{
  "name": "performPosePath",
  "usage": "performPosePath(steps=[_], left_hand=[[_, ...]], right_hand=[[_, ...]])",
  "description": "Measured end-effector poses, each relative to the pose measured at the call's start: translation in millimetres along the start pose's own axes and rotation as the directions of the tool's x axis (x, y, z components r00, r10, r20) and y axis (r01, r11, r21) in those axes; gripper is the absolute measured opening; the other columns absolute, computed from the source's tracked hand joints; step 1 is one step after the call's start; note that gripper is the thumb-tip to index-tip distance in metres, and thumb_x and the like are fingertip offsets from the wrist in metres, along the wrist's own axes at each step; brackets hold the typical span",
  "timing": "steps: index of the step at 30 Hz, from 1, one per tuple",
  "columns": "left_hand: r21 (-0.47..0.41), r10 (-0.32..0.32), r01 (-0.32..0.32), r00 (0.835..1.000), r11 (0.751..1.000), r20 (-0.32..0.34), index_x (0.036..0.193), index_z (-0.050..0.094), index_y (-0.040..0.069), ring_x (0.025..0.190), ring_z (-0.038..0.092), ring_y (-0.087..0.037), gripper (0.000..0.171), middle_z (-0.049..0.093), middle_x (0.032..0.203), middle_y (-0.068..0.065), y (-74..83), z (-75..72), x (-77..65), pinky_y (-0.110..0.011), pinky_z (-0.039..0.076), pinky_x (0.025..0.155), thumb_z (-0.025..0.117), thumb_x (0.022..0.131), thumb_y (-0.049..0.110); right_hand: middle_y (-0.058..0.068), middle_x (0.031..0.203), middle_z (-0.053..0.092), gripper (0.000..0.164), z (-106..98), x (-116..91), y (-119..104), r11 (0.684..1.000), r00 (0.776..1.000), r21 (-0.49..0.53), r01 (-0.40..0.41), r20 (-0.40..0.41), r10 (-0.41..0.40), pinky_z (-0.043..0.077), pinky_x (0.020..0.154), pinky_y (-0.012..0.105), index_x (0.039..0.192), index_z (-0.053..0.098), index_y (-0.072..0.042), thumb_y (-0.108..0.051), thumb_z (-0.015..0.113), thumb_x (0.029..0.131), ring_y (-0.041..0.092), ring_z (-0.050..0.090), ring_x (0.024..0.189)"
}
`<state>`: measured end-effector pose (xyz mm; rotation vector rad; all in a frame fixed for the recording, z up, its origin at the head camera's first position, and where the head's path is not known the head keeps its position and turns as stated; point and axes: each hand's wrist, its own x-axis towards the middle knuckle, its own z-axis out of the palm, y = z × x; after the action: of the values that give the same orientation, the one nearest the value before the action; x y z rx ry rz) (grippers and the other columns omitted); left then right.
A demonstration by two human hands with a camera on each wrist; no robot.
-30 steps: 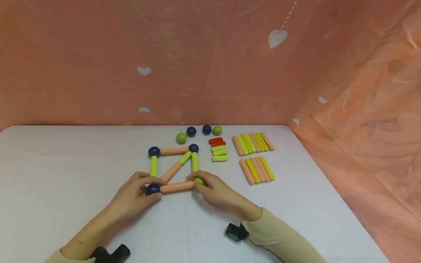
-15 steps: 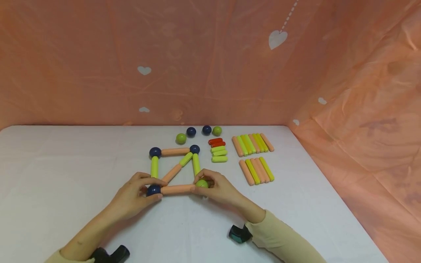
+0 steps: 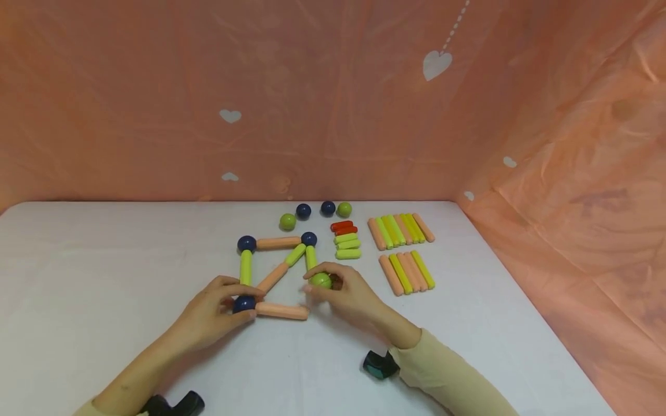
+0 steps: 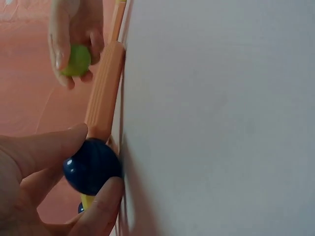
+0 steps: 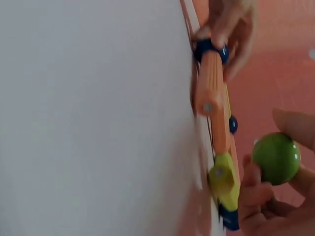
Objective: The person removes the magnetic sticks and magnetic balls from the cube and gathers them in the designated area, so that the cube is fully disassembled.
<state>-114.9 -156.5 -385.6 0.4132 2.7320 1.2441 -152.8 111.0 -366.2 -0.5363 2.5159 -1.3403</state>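
Observation:
My left hand [image 3: 210,312] pinches a dark blue ball [image 3: 244,304] at the near left corner of a flat frame of magnetic rods and balls. From that ball a peach rod [image 3: 282,311] runs right, its far end bare. Between thumb and fingers, my right hand [image 3: 348,292] holds a green ball [image 5: 276,158]; in the right wrist view it is apart from the rods. A lime rod [image 3: 311,257] leads from the far right blue ball [image 3: 309,238] toward my right hand. A peach-and-lime diagonal [image 3: 273,278] crosses the frame. Another blue ball [image 3: 247,244] marks the far left corner.
Loose green [image 3: 288,221] and blue balls [image 3: 303,211] lie behind the frame. Short red rods [image 3: 341,225] and lime rods [image 3: 348,253] are stacked to its right. Farther right lie two rows of longer rods [image 3: 400,230], peach, lime and yellow. An orange cloth [image 3: 333,115] hangs behind the white table [image 3: 104,248].
My right hand has drawn the green ball off the near peach rod and slightly away from me. That rod's right end now lies bare, angled nearer to me. My left hand keeps its grip.

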Motion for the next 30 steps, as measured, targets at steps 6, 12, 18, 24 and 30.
performPosePath(steps=[6, 12, 18, 24, 30], left_hand=[[-0.063, 0.03, -0.029, 0.999, 0.998, 0.012, 0.111, 0.072, 0.017, 0.1, 0.061, -0.029, 0.029, 0.057, 0.116, -0.016, -2.3, -4.2, -3.3, -0.047, 0.053, 0.084, 0.075, 0.082, 0.016], [-0.082, 0.042, -0.04, 0.999, 0.996, 0.025, 0.11, 0.072, 0.016, 0.097, 0.062, -0.024, 0.028, 0.061, 0.114, -0.013, -2.5, -5.3, -6.6, -0.044, 0.054, 0.082, 0.073, 0.082, 0.012], [-0.074, 0.044, -0.042, 0.999, 0.996, 0.031, 0.11, 0.071, 0.017, 0.101, 0.063, -0.029, 0.027, 0.064, 0.112, -0.01, -2.9, -4.5, -8.1, -0.048, 0.053, 0.083, 0.071, 0.084, 0.01], [-0.086, 0.01, -0.005, 0.999, 0.996, 0.051, 0.11, 0.071, 0.021, 0.103, 0.064, -0.029, 0.026, 0.067, 0.11, -0.006, 0.8, -2.5, -8.5, -0.052, 0.05, 0.087, 0.07, 0.085, 0.012], [-0.094, 0.012, -0.006, 0.998, 0.996, 0.06, 0.109, 0.071, 0.021, 0.101, 0.064, -0.027, 0.026, 0.067, 0.108, -0.005, 5.4, -1.0, -8.1, -0.051, 0.051, 0.086, 0.07, 0.085, 0.011]], right_hand=[[0.012, 0.119, 0.061, 0.04, -16.8, 24.0, 0.4, 0.989, 0.987, 0.145, -0.035, -0.15, 0.057, 0.049, 0.073, 0.024, 0.125, 0.061, -0.006, -0.015, 0.069, 0.086, 0.014, 0.06, 0.08], [0.012, 0.119, 0.061, 0.045, -32.3, 57.3, 0.0, 0.978, 0.936, 0.17, -0.125, -0.307, 0.173, 0.052, 0.076, 0.026, 0.127, 0.06, -0.011, -0.019, 0.071, 0.084, 0.021, 0.063, 0.09], [0.012, 0.118, 0.064, 0.045, -41.0, 82.2, 6.5, 0.976, 0.914, 0.106, -0.191, -0.343, 0.217, 0.051, 0.08, 0.028, 0.122, 0.061, -0.009, -0.025, 0.073, 0.083, 0.024, 0.06, 0.102], [0.011, 0.118, 0.065, 0.041, -44.3, 96.0, 12.5, 0.976, 0.922, -0.032, -0.217, -0.334, 0.194, 0.053, 0.083, 0.03, 0.12, 0.064, -0.006, -0.02, 0.074, 0.082, 0.025, 0.061, 0.106], [0.013, 0.116, 0.066, 0.041, -45.2, 102.8, 13.3, 0.96, 0.937, -0.146, -0.238, -0.296, 0.187, 0.053, 0.084, 0.031, 0.119, 0.065, -0.005, -0.021, 0.075, 0.082, 0.026, 0.062, 0.104]])
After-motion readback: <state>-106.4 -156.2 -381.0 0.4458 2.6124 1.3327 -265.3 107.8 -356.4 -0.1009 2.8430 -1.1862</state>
